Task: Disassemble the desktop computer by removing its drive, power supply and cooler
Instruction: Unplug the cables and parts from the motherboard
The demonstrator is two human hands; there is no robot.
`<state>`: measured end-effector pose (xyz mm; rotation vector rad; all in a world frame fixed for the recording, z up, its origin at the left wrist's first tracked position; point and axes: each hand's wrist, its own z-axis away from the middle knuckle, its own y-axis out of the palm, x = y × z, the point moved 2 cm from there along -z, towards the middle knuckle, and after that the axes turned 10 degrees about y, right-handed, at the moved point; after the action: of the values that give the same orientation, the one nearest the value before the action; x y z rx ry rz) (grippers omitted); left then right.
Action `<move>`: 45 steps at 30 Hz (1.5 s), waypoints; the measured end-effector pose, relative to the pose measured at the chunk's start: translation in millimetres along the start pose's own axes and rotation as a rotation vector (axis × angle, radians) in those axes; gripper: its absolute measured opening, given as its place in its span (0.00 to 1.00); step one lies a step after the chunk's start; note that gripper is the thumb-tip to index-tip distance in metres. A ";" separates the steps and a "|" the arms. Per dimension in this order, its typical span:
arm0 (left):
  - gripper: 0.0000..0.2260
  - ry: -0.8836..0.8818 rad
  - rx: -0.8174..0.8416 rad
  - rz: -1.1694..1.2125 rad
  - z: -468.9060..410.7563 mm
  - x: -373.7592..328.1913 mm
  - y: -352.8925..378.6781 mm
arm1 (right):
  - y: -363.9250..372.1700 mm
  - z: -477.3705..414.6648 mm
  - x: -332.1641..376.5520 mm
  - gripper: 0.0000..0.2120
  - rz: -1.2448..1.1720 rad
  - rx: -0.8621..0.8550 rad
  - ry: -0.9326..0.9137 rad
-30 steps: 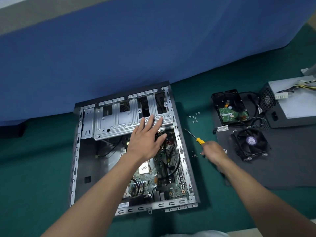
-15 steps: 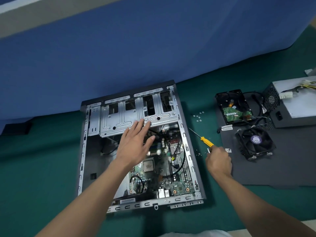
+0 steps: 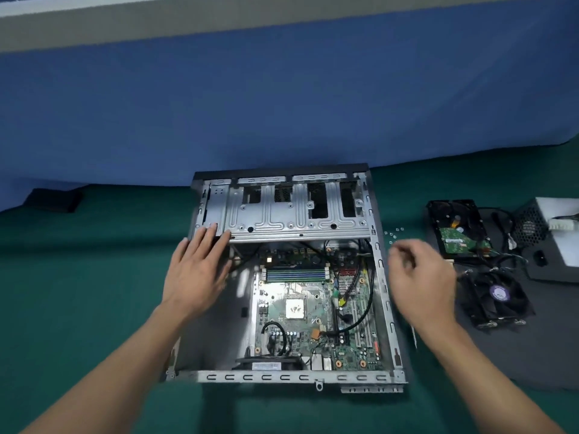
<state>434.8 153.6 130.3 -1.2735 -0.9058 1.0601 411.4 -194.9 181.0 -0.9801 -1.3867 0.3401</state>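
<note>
The computer case (image 3: pixel 282 377) lies on its side on the green cloth (image 3: pixel 94 277), open face up. Its long axis runs straight away from me, with the ribbed sheet-metal drive cage (image 3: pixel 297 214) at the far end by the blue partition (image 3: pixel 282 104) and a slotted steel rail at the near end. Inside lies the green motherboard (image 3: pixel 316 327), with a bare square processor (image 3: pixel 295 308) in the middle and memory sticks (image 3: pixel 296 274) lying crosswise beyond it. A white sticker at the board's near edge is too small to read.

My left hand (image 3: pixel 197 274) is flat, with straight fingers. The fingertips lie at the near left corner of the cage, and the hand holds nothing. My right hand (image 3: pixel 423 277) hovers just outside the right wall of the case. It is blurred, the fingers are loosely curled, and I see nothing in them.

The removed parts sit on a dark mat (image 3: pixel 501 355) to the right:
- The hard drive (image 3: pixel 454 227) lies with its green circuit board up and its length pointing away from me.
- The black cooler (image 3: pixel 495 296) is nearer me, fan up. Its round purple label is illegible.
- The grey power supply (image 3: pixel 545 264) is at the frame's edge, mesh side toward the drive.

Small screws (image 3: pixel 393 234) lie loose on the cloth between the case and the drive.
</note>
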 end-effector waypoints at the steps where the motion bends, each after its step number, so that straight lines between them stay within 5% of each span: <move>1: 0.28 0.009 -0.003 0.006 1.3 1.3 1.7 | 5.7 6.1 15.0 0.04 0.004 0.096 -0.098; 4: 0.29 0.006 -0.018 0.026 2.5 3.9 4.1 | 49.2 23.9 34.9 0.08 0.141 0.517 -0.197; 7: 0.28 0.002 -0.055 0.064 1.6 6.6 4.4 | 96.2 31.2 32.3 0.16 0.270 0.708 -0.070; 12: 0.26 -0.022 -0.097 0.103 0.9 6.8 3.5 | 135.4 34.4 20.8 0.27 0.497 0.672 0.115; 20: 0.26 -0.044 -0.106 0.124 0.1 6.8 3.3 | 145.3 11.2 19.0 0.11 0.393 0.527 0.409; 25: 0.25 -0.053 -0.103 0.125 -0.6 6.8 1.7 | 156.5 21.4 30.7 0.18 0.554 0.539 0.122; 32: 0.26 -0.056 -0.103 0.135 -0.4 5.9 -1.3 | 202.9 67.4 58.7 0.32 0.633 0.796 -0.145; 39: 0.25 -0.056 -0.112 0.142 -0.3 5.4 -2.6 | 223.7 74.4 73.6 0.28 0.727 0.908 -0.130; 45: 0.26 -0.060 -0.113 0.146 -0.8 5.1 -2.3 | 212.2 73.2 69.3 0.31 0.639 0.807 -0.163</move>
<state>437.2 158.2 132.3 -1.4257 -0.9400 1.1799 429.2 6.4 61.0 -0.6820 -0.8915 1.3622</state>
